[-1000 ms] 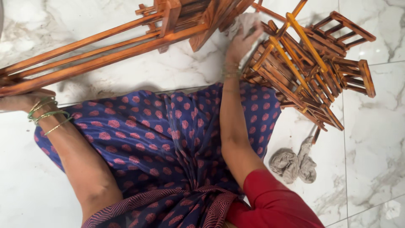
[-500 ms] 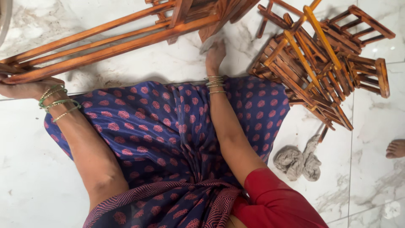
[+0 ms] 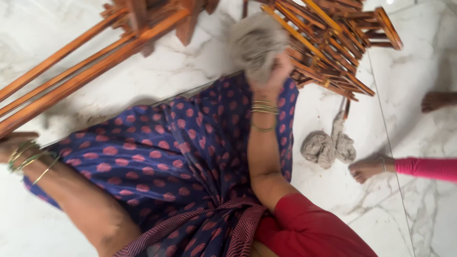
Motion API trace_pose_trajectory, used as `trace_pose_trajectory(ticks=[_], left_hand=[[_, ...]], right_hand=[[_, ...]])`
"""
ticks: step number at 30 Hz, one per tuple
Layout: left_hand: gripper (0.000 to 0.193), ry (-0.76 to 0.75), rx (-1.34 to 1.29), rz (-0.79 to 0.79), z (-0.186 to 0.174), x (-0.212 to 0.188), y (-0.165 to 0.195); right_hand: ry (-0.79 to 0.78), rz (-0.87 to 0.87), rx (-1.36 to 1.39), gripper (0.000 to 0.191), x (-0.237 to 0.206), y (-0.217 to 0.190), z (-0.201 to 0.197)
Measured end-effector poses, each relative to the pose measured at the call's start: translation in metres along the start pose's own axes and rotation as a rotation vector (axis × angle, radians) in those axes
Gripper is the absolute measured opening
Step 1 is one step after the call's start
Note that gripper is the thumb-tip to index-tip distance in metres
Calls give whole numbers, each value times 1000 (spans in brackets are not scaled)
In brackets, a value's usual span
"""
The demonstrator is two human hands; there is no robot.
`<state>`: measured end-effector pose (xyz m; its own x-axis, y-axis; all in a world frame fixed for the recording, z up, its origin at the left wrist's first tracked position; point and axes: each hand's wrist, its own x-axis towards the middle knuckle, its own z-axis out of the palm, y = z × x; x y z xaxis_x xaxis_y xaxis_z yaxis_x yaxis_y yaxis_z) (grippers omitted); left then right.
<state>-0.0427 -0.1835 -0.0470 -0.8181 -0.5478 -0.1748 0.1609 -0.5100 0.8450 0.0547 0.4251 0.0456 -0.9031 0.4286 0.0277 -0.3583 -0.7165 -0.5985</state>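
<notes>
Now, no packages, labels or signs anywhere on this white marble floor (image 3: 157,76), just wood, cloth and stone. The right hand (image 3: 272,71) is up at the top middle, fingers clamped around a grey rag (image 3: 254,45), which is bunched into a blurred ball sitting directly above the knuckles and hiding the fingertips. Gold bangles (image 3: 264,108) ring that wrist just below. The rag is held right beside the pile of small wooden frames (image 3: 333,43) heaped at the top right, near its left edge; whether cloth and wood actually touch is lost in the blur.

Over on the far left, the left hand (image 3: 16,142) is pressed low near the floor at the frame's edge, with green and gold bangles (image 3: 28,159) on the wrist. It lies just under the long wooden frame (image 3: 81,71) that slants across the upper left, but how the fingers are set cannot be made out.

Between the two arms spreads a blue sari with pink dots (image 3: 162,162), covering the lap, and a red sleeve (image 3: 309,233) shows at the bottom right. A second grey rag (image 3: 328,145) lies crumpled on the floor to the right, just below the small frames. Beside it rests another person's foot (image 3: 369,167) with a pink trouser leg (image 3: 426,167), and one more bare foot (image 3: 438,101) sits at the right edge.
</notes>
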Motion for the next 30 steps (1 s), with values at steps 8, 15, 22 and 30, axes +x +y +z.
trace_pose_trajectory(ticks=[8, 15, 22, 30], left_hand=[[72, -209, 48, 355, 24, -18, 17], [70, -369, 17, 338, 37, -34, 13], [67, -309, 29, 354, 29, -38, 8], [61, -261, -66, 291, 31, -31, 5]], right_hand=[[146, 41, -512, 35, 38, 85, -7], [20, -1011, -1552, 55, 50, 74, 70], [-123, -1151, -2201, 40, 111, 75, 104], [-95, -908, -1756, 28, 90, 145, 49]])
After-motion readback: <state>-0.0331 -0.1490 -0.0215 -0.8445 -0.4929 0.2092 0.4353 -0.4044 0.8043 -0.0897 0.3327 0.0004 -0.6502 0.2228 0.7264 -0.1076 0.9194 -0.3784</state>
